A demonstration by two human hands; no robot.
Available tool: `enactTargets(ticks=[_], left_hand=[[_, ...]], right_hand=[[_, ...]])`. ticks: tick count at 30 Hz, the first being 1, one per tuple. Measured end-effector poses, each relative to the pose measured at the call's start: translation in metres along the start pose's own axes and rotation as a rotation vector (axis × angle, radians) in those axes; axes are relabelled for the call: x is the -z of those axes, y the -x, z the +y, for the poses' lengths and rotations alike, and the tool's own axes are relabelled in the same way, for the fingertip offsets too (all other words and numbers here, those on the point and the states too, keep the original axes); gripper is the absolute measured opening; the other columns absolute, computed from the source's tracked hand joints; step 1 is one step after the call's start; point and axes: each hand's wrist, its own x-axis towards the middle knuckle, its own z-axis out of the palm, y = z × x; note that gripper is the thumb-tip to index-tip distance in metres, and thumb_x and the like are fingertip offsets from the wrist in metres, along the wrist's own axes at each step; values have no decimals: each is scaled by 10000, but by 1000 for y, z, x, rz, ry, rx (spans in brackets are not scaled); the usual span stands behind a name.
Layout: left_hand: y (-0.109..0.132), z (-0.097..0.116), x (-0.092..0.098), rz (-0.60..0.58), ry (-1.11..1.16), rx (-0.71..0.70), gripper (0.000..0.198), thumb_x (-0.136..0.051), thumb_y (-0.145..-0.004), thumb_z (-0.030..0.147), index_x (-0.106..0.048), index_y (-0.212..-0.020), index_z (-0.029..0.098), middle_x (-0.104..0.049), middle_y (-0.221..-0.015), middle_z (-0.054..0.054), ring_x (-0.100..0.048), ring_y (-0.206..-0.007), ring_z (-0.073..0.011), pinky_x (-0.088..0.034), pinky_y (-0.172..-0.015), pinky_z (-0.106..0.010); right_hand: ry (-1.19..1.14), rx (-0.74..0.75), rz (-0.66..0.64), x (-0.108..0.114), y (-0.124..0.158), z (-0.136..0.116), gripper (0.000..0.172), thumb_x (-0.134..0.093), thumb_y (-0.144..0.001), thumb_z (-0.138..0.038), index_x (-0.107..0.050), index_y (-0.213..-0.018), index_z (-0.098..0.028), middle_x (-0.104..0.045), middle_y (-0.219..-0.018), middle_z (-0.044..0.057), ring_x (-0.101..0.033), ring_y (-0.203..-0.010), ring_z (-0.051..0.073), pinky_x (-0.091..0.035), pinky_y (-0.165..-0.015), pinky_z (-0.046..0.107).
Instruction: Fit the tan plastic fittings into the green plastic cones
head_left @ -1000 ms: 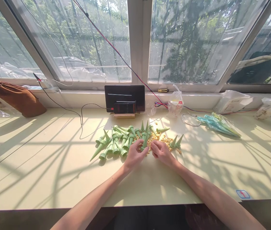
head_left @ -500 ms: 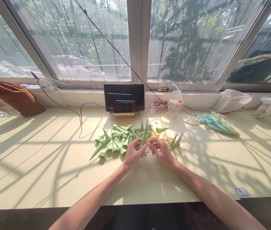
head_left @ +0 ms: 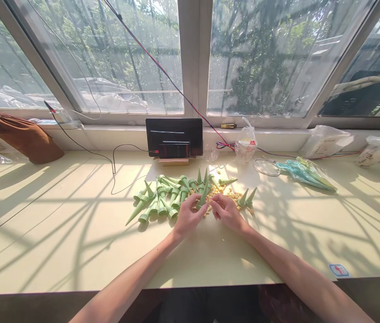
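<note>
My left hand [head_left: 192,216] is closed around a green plastic plant-watering spike [head_left: 203,197], its pointed end up and its wide collar low between thumb and fingers. Right beside it, my right hand [head_left: 226,211] has thumb and fingertips pinched together at the spike's collar; whatever is in that pinch is too small to make out. A heap of similar green spikes [head_left: 162,204] lies to the left of my hands. Small yellow pieces [head_left: 233,196] are scattered behind and between the hands. Two more green spikes [head_left: 246,198] stand point-up to the right.
A black tablet [head_left: 174,130] with a phone [head_left: 173,150] before it leans by the windowsill. Further right are a plastic cup in a bag [head_left: 246,146], a coiled cable [head_left: 266,168] and a bagged teal bundle [head_left: 306,174]. A brown pouch [head_left: 24,137] lies far left.
The spike in my left hand has tilted slightly to the right. My right fingertips have shifted a little to the right and curled in more. The heap looks unchanged.
</note>
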Motion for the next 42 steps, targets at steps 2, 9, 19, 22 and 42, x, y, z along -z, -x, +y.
enactTargets(ticks=[2, 9, 19, 22, 42], left_hand=[[0, -3, 0, -4, -12, -20, 281, -682, -830, 417, -675, -976, 178, -649, -897, -46, -577, -637, -102, -445, -446, -171], [-1, -11, 1, 11, -111, -112, 275, -648, -860, 415, -688, -1030, 203, -589, -956, -51, -589, -804, -147, -481, -484, -175], [-1, -7, 0, 15, -188, -173, 251, -629, -879, 400, -687, -1025, 205, -574, -980, -59, -580, -800, -144, -505, -516, -187], [-1, -8, 1, 15, -193, -169, 251, -627, -881, 404, -678, -1027, 207, -571, -983, -56, -576, -797, -141, -494, -509, -180], [0, -10, 0, 33, -121, -72, 368, -647, -858, 478, -645, -1080, 185, -658, -941, -59, -608, -645, -136, -472, -511, -233]], right_hand=[[-10, -23, -9, 0, 0, 0, 302, -561, -925, -482, -544, -796, -210, -484, -516, -59, -472, -441, 116, -395, -466, 247], [-63, -79, -31, 2, -1, -2, 278, -560, -924, -451, -534, -785, -212, -499, -484, -66, -447, -416, 112, -380, -475, 252], [-69, -115, -32, 3, -4, -4, 341, -578, -889, -522, -508, -747, -220, -482, -486, -63, -438, -414, 113, -370, -462, 263], [-79, -114, -36, 3, -4, -5, 347, -582, -885, -532, -509, -743, -223, -471, -485, -63, -438, -420, 115, -375, -463, 265], [134, 72, 189, 1, -1, -3, 360, -475, -960, -560, -587, -958, -219, -481, -582, -39, -475, -479, 137, -400, -478, 265]])
